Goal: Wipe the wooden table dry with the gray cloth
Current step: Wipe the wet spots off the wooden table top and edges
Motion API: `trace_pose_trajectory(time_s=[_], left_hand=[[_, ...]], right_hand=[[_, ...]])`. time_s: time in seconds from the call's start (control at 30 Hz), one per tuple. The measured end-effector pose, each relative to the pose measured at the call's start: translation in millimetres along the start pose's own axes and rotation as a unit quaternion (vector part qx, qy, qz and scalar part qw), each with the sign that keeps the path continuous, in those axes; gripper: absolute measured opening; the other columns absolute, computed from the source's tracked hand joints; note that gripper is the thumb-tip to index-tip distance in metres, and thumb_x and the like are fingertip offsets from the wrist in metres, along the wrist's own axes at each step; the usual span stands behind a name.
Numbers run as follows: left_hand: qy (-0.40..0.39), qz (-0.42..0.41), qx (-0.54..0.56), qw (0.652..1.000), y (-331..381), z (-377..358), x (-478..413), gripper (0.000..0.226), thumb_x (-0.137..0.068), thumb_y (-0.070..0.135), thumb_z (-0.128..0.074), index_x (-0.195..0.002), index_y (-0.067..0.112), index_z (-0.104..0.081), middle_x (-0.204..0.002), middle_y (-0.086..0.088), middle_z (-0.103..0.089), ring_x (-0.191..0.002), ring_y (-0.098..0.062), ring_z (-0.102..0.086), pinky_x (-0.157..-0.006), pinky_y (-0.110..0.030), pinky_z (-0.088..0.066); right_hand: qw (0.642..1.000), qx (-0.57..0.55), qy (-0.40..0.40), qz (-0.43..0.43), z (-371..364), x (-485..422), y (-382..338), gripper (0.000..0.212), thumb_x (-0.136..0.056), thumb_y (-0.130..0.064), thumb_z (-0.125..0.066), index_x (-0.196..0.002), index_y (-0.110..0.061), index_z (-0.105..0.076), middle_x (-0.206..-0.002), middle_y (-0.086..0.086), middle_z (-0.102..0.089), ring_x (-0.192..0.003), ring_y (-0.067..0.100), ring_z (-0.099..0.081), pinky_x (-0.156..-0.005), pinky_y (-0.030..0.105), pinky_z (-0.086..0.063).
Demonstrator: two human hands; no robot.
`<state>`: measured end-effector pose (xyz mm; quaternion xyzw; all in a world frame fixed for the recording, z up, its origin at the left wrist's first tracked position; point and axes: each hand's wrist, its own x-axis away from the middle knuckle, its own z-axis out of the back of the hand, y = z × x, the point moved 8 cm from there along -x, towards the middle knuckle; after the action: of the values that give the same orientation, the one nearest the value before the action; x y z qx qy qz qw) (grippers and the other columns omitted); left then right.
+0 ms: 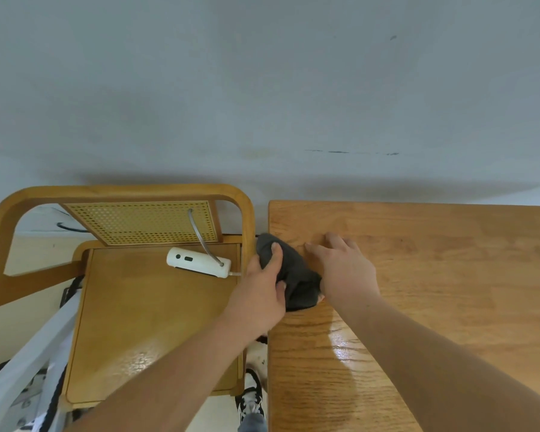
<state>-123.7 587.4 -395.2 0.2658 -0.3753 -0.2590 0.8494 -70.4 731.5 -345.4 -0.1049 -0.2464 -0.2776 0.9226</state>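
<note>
A dark gray cloth (290, 275) lies bunched at the left edge of the wooden table (434, 275), partly hanging over it. My left hand (262, 288) grips the cloth from the left, thumb on top of the fabric. My right hand (343, 269) lies just right of the cloth with fingers spread flat on the wood; its thumb side is tucked against the fabric and I cannot tell whether it pinches it. A wet, shiny patch (343, 347) glistens on the table nearer to me.
A wooden chair (122, 322) with a cane back stands left of the table. On its seat lies a white device (197, 262) with a gray cable. White fabric (35, 353) drapes at the lower left. A sneaker (250, 397) shows on the floor between chair and table.
</note>
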Motion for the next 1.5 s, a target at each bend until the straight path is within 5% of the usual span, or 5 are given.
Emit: trace_pose_trajectory(time_s=[0.37, 0.6, 1.03, 1.3, 1.5], left_hand=[[-0.061, -0.042, -0.084, 0.994, 33.5, 68.2, -133.2, 0.056, -0.105, 0.020, -0.044, -0.158, 0.023, -0.028, -0.150, -0.020, -0.042, -0.116, -0.034, -0.059, -0.100, -0.048, -0.053], [0.047, -0.042, -0.108, 0.992, 19.1, 26.3, -58.4, 0.069, -0.106, 0.027, -0.042, -0.163, 0.035, -0.003, -0.170, -0.010, 0.009, -0.152, -0.040, -0.022, -0.116, -0.048, -0.041], [-0.018, -0.020, -0.263, 0.964, 32.5, 37.5, -59.9, 0.062, -0.107, 0.036, -0.034, -0.161, 0.044, -0.004, -0.171, -0.009, 0.017, -0.155, -0.037, -0.017, -0.115, -0.047, -0.040], [-0.046, 0.032, -0.240, 0.969, 89.6, 54.9, -136.9, 0.049, -0.086, 0.039, -0.044, -0.133, 0.048, -0.056, -0.131, 0.007, -0.063, -0.116, -0.023, -0.057, -0.096, -0.043, -0.053], [-0.072, -0.053, -0.215, 0.972, 178.8, -18.9, -165.6, 0.047, -0.076, 0.037, -0.052, -0.122, 0.042, -0.054, -0.102, 0.011, -0.067, -0.093, -0.018, -0.063, -0.072, -0.033, -0.051]], right_hand=[[0.998, -0.004, -0.054, -0.024, -3.2, -1.9, 3.8, 0.111, -0.068, -0.035, -0.094, -0.158, -0.041, -0.030, -0.164, -0.005, -0.022, -0.151, 0.024, -0.020, -0.101, 0.049, -0.053], [0.999, 0.006, -0.043, -0.019, -1.7, 0.6, 1.6, 0.091, -0.065, -0.039, -0.095, -0.145, -0.035, -0.051, -0.162, -0.005, -0.027, -0.148, 0.025, -0.027, -0.096, 0.048, -0.055], [1.000, 0.003, -0.009, -0.006, 48.8, -31.7, 90.3, 0.084, -0.079, -0.042, -0.086, -0.151, -0.040, -0.042, -0.149, -0.004, -0.042, -0.140, 0.026, -0.042, -0.092, 0.048, -0.055], [1.000, 0.015, -0.015, 0.021, 40.3, -52.8, 133.3, 0.107, -0.065, -0.050, -0.093, -0.155, -0.041, -0.036, -0.158, -0.006, -0.031, -0.149, 0.027, -0.023, -0.099, 0.049, -0.051], [1.000, 0.014, -0.024, 0.002, 33.8, -59.7, 138.8, 0.074, -0.063, -0.052, -0.092, -0.128, -0.034, -0.062, -0.144, -0.006, -0.038, -0.142, 0.026, -0.029, -0.086, 0.042, -0.051]])
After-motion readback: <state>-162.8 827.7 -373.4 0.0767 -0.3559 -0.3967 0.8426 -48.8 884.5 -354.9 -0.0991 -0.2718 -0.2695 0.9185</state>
